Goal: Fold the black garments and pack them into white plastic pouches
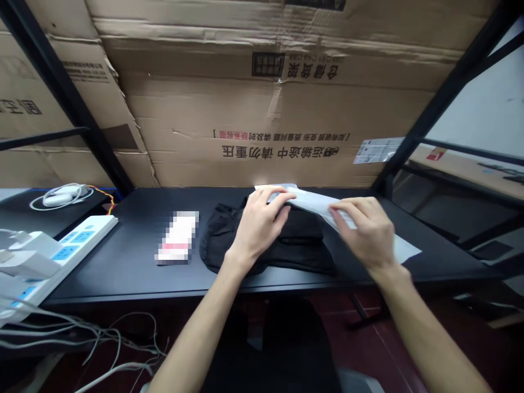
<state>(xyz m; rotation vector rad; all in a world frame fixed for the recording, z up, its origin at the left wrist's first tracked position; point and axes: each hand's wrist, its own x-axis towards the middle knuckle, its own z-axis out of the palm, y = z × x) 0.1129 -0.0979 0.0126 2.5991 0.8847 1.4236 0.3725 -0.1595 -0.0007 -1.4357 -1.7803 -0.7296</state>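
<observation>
A thin white sheet (313,202), paper or plastic film, stretches between my two hands above a dark tabletop. My right hand (364,226) pinches its near edge between thumb and fingers, and one corner of it sticks out beyond the wrist. At the sheet's left part, my left hand (262,218) has curled fingers and thumb about the edge; the exact contact is partly hidden. Beneath both hands lies a folded black cloth item (297,243), perhaps a garment. The left forearm crosses over it, and its far side is covered by the sheet.
Left of the cloth lies a pixelated flat item (178,237). A white power strip (82,240) with plugs and cables runs along the table's left side. Large cardboard (262,109) stands upright behind, between black metal frame posts (405,164).
</observation>
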